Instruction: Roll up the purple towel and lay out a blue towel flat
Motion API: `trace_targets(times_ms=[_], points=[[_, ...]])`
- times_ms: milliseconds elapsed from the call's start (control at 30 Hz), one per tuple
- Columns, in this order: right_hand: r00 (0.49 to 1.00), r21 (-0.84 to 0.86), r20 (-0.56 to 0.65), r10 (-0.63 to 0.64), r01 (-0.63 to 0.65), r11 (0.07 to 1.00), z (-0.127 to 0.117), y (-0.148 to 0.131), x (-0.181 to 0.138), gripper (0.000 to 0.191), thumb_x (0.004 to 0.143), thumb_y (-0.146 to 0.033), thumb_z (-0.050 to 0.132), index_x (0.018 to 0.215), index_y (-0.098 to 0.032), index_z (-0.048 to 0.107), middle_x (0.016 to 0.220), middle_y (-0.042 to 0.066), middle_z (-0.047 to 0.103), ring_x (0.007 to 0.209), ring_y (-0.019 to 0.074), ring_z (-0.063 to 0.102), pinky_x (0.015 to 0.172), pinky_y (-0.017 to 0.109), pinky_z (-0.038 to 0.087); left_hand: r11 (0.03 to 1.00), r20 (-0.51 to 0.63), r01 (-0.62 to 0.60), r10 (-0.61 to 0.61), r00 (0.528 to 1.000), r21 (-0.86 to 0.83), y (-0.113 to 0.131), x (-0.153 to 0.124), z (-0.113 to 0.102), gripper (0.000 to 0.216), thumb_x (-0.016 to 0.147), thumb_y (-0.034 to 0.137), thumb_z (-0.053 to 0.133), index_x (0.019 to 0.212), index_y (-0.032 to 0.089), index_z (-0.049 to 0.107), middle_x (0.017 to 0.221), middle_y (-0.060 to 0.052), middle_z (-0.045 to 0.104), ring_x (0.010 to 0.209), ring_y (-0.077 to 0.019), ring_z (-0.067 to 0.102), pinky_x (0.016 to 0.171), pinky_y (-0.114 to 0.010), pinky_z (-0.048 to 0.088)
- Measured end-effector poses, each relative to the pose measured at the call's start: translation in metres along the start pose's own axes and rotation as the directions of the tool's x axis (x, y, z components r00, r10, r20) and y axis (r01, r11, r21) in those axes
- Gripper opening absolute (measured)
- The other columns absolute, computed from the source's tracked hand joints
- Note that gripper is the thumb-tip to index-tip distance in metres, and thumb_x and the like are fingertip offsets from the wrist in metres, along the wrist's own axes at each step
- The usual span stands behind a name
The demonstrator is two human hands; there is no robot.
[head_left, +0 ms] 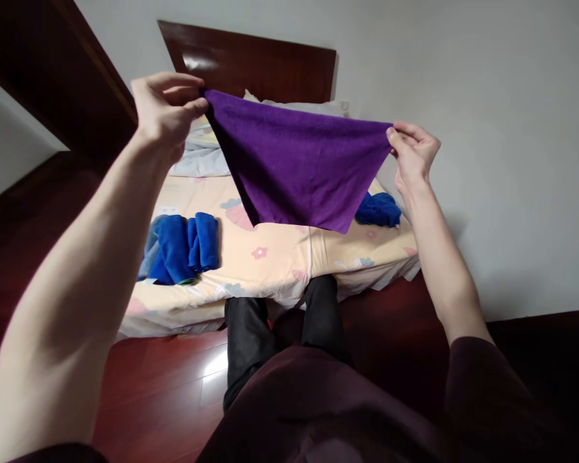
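Observation:
A purple towel (299, 167) hangs stretched in the air above the bed, its lower corner pointing down. My left hand (166, 112) pinches its upper left corner between thumb and fingers. The upper right corner is pinched by my right hand (412, 151). Both arms are raised over the bed (275, 257), which has a pale yellow cover with flower prints.
Folded blue towels (183, 247) lie on the bed's left side, and a crumpled blue towel (379, 209) on its right edge. A dark wooden headboard (251, 61) and pillows stand at the far end. My legs in dark trousers (280, 328) touch the bed's near edge on a red wood floor.

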State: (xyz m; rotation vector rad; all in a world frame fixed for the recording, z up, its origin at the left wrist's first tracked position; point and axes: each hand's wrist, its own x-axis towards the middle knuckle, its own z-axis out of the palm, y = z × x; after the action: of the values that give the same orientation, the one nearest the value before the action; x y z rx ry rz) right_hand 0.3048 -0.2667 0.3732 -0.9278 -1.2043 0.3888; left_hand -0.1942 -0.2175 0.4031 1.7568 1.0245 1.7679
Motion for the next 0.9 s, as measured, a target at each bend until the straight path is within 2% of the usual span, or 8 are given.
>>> trace_targets(times_ms=[100,200,367,500,600,733,833,900], points=[[0.997,-0.009,0.022,0.069,-0.068,0.998,0.0,-0.015,-0.002,0.047,0.082,-0.054,0.099,0.105,-0.024,0.072,0.087,-0.001,0.079,0.106,0.0168,0.068,0.107,0.047,0.058,0.999,-0.01,-0.016,0.017,1.0,0.029,0.004,-0.005,-0.003,0.053,0.085,0.031,0.1,0.115,0.001,0.069,0.104,-0.009,0.075,0.099,-0.0166,0.074,0.119,-0.064,0.055],[0.99,-0.022,0.025,0.141,-0.14,0.99,0.001,-0.029,-0.009,0.036,0.087,-0.045,0.099,0.098,-0.027,0.07,0.081,-0.002,0.076,0.106,0.0158,0.065,0.11,0.045,0.055,0.996,-0.004,-0.037,0.038,0.999,0.076,0.005,-0.011,-0.006,0.066,0.081,0.047,0.101,0.115,0.0,0.069,0.103,-0.009,0.075,0.1,-0.0177,0.075,0.118,-0.065,0.055],[0.985,-0.02,0.038,0.171,-0.17,0.985,-0.006,-0.037,-0.032,0.031,0.089,-0.038,0.097,0.093,-0.025,0.07,0.076,-0.001,0.073,0.102,0.0179,0.07,0.104,0.042,0.059,0.983,0.073,-0.087,0.076,0.994,0.16,0.004,-0.028,-0.02,0.107,0.063,0.084,0.093,0.116,-0.006,0.07,0.104,-0.008,0.074,0.11,-0.028,0.076,0.114,-0.079,0.047],[0.981,-0.021,0.097,0.17,-0.169,0.985,-0.02,-0.037,-0.056,0.028,0.088,-0.037,0.097,0.095,-0.021,0.075,0.085,0.003,0.077,0.101,0.0204,0.075,0.091,0.04,0.064,0.98,0.115,-0.068,0.047,0.992,0.185,0.009,-0.057,-0.038,0.12,0.048,0.093,0.089,0.114,-0.005,0.071,0.104,-0.006,0.075,0.112,-0.0307,0.077,0.112,-0.081,0.044],[0.97,-0.036,0.124,0.208,-0.205,0.978,-0.025,-0.041,-0.071,0.019,0.091,-0.027,0.094,0.093,-0.019,0.078,0.084,0.001,0.077,0.084,0.016,0.076,0.077,0.036,0.064,0.982,0.137,-0.021,-0.005,0.991,0.188,0.016,-0.085,-0.052,0.112,0.048,0.089,0.092,0.113,0.0,0.073,0.106,-0.003,0.075,0.108,-0.0266,0.077,0.113,-0.077,0.046],[0.93,-0.058,0.169,0.327,-0.322,0.945,-0.02,-0.034,-0.08,0.017,0.086,-0.013,0.095,0.094,-0.017,0.08,0.079,-0.001,0.076,0.059,0.0066,0.063,0.061,0.027,0.057,0.961,0.179,0.195,-0.23,0.956,0.194,0.016,-0.111,-0.067,0.096,0.055,0.072,0.101,0.119,0.004,0.078,0.102,-0.003,0.077,0.1,-0.0195,0.076,0.116,-0.068,0.049],[0.886,-0.066,0.171,0.432,-0.427,0.902,-0.006,-0.002,-0.079,0.023,0.083,-0.013,0.097,0.099,-0.016,0.081,0.075,-0.003,0.073,0.053,0.0051,0.057,0.053,0.023,0.054,0.895,0.127,0.366,-0.406,0.905,0.253,0.0,-0.114,-0.069,0.073,0.061,0.054,0.103,0.115,0.009,0.082,0.092,-0.001,0.077,0.085,-0.0147,0.073,0.113,-0.063,0.053],[0.921,-0.019,0.1,0.377,-0.377,0.926,0.008,0.032,-0.076,0.025,0.081,-0.016,0.098,0.097,-0.016,0.079,0.072,-0.003,0.071,0.052,0.0074,0.06,0.052,0.023,0.056,0.846,0.087,0.453,-0.492,0.866,0.28,-0.019,-0.111,-0.064,0.052,0.068,0.037,0.1,0.111,0.012,0.084,0.09,-0.002,0.078,0.08,-0.0136,0.07,0.108,-0.057,0.056]])
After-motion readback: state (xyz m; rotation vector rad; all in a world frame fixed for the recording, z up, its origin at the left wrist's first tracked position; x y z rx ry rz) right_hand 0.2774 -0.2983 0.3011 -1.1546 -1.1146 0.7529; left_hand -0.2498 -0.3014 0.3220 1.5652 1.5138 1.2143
